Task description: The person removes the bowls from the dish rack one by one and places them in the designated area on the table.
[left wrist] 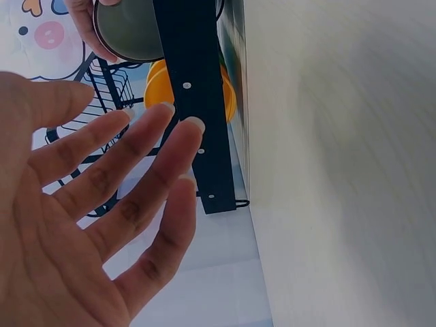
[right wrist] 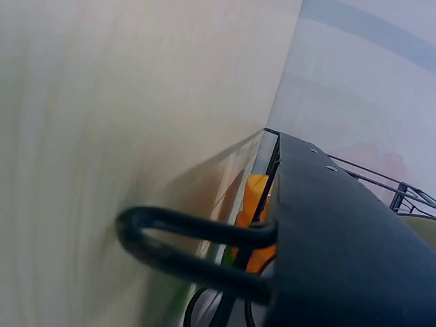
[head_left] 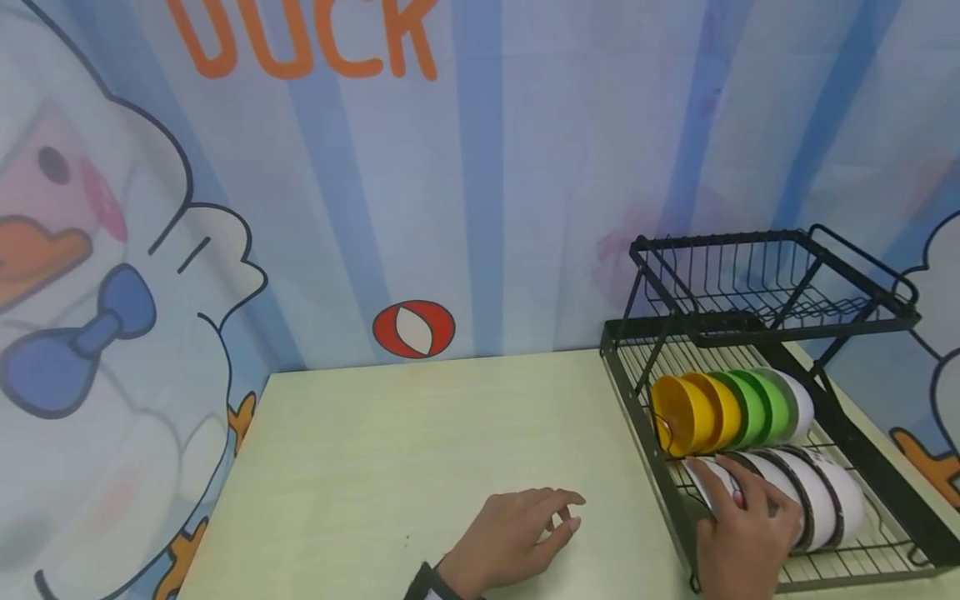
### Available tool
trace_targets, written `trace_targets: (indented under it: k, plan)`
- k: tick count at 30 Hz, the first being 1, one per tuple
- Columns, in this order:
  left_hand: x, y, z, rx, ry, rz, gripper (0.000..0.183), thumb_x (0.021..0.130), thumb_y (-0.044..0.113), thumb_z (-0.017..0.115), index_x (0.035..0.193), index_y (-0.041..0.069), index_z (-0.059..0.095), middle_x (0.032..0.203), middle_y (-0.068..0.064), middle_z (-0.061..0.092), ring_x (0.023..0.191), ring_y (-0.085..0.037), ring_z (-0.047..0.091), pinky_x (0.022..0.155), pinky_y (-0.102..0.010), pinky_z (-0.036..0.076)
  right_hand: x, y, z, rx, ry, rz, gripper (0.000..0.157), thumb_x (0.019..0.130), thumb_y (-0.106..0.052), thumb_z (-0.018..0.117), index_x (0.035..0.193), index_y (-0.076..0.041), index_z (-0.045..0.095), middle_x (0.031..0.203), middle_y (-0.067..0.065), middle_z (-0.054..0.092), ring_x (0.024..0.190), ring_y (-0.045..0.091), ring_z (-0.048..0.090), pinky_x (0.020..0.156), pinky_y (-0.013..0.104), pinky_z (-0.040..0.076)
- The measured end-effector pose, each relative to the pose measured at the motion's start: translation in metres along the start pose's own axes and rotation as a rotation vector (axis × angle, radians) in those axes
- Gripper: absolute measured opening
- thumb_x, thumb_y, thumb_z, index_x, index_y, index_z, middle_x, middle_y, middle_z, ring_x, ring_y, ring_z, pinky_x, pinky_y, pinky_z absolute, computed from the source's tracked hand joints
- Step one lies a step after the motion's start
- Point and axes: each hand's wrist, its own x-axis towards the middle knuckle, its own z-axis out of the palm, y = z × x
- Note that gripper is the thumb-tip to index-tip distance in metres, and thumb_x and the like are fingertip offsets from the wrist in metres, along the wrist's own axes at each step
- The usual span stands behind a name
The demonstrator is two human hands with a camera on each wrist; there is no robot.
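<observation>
At the front of the dish rack (head_left: 652, 467), my right hand (head_left: 742, 533) grips the leftmost white bowl of the front row, fingers over its edge. The left wrist view shows this bowl (left wrist: 129, 30) with a dark rim and a grey-green inside, fingers at its side. More white bowls (head_left: 821, 496) with dark rims stand on edge just right of that hand. My left hand (head_left: 517, 533) hovers over the table left of the rack, fingers loosely bent and holding nothing. In the right wrist view the rack's dark side (right wrist: 340, 231) fills the lower right; the hand is out of sight.
Behind the white bowls stands a row of yellow bowls (head_left: 682, 417), green bowls (head_left: 761, 408) and a white one (head_left: 801, 404). A black wire upper tier (head_left: 772, 333) overhangs the rack's back. The pale table (head_left: 420, 450) meets a printed blue-striped backdrop (head_left: 480, 167).
</observation>
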Motion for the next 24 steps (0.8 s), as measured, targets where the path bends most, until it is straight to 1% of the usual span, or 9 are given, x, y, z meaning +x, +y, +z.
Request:
trace_targets:
  k: [4, 7, 12, 14, 17, 20, 24]
  plan:
    - [-0.001, 0.0, -0.001, 0.013, 0.031, 0.019, 0.032, 0.101, 0.037, 0.04, 0.123, 0.022, 0.057, 0.096, 0.013, 0.066, 0.079, 0.004, 0.057, 0.059, -0.011, 0.045, 0.001, 0.0, -0.001, 0.018, 0.011, -0.019, 0.065, 0.056, 0.026, 0.053, 0.106, -0.013, 0.068, 0.116, 0.021, 0.056, 0.1, 0.047, 0.04, 0.084, 0.068, 0.027]
    - [-0.002, -0.001, -0.002, 0.026, 0.05, 0.025, 0.032, 0.101, 0.037, 0.04, 0.124, 0.022, 0.057, 0.096, 0.013, 0.065, 0.079, 0.005, 0.056, 0.058, -0.011, 0.045, 0.002, -0.003, -0.002, 0.02, 0.02, -0.016, 0.066, 0.057, 0.027, 0.053, 0.106, -0.014, 0.068, 0.116, 0.021, 0.056, 0.1, 0.046, 0.04, 0.084, 0.068, 0.027]
    - [-0.002, -0.001, -0.003, 0.031, 0.058, 0.026, 0.031, 0.101, 0.037, 0.04, 0.124, 0.024, 0.056, 0.097, 0.013, 0.065, 0.078, 0.006, 0.056, 0.058, -0.011, 0.045, 0.003, -0.005, -0.003, 0.033, 0.044, -0.026, 0.064, 0.059, 0.027, 0.049, 0.105, -0.014, 0.068, 0.115, 0.021, 0.056, 0.099, 0.045, 0.041, 0.082, 0.067, 0.028]
    - [-0.002, -0.001, -0.003, 0.034, 0.06, 0.028, 0.031, 0.1, 0.037, 0.04, 0.124, 0.025, 0.056, 0.096, 0.013, 0.065, 0.077, 0.006, 0.057, 0.058, -0.01, 0.045, 0.003, -0.007, -0.003, 0.047, 0.056, -0.029, 0.065, 0.058, 0.027, 0.048, 0.104, -0.014, 0.069, 0.115, 0.021, 0.057, 0.098, 0.045, 0.042, 0.082, 0.066, 0.028]
    - [-0.003, -0.001, -0.002, 0.03, 0.053, 0.022, 0.031, 0.101, 0.038, 0.04, 0.125, 0.025, 0.055, 0.097, 0.014, 0.065, 0.077, 0.006, 0.057, 0.058, -0.01, 0.045, 0.004, -0.009, -0.004, 0.06, 0.066, -0.029, 0.069, 0.053, 0.028, 0.052, 0.105, -0.014, 0.069, 0.114, 0.021, 0.057, 0.097, 0.045, 0.042, 0.081, 0.066, 0.028]
    - [-0.002, -0.001, -0.001, 0.015, 0.031, 0.009, 0.034, 0.101, 0.039, 0.038, 0.129, 0.025, 0.05, 0.097, 0.014, 0.065, 0.077, 0.006, 0.057, 0.057, -0.011, 0.045, 0.003, -0.011, -0.005, 0.065, 0.072, -0.029, 0.072, 0.047, 0.028, 0.055, 0.104, -0.014, 0.069, 0.114, 0.022, 0.057, 0.097, 0.045, 0.042, 0.08, 0.066, 0.029]
    - [-0.001, -0.002, 0.002, 0.008, 0.01, -0.004, 0.039, 0.1, 0.041, 0.038, 0.135, 0.024, 0.043, 0.098, 0.015, 0.065, 0.077, 0.006, 0.056, 0.057, -0.012, 0.045, 0.001, -0.011, -0.006, 0.064, 0.051, -0.033, 0.068, 0.05, 0.025, 0.053, 0.104, -0.012, 0.07, 0.114, 0.023, 0.057, 0.099, 0.045, 0.043, 0.081, 0.065, 0.029]
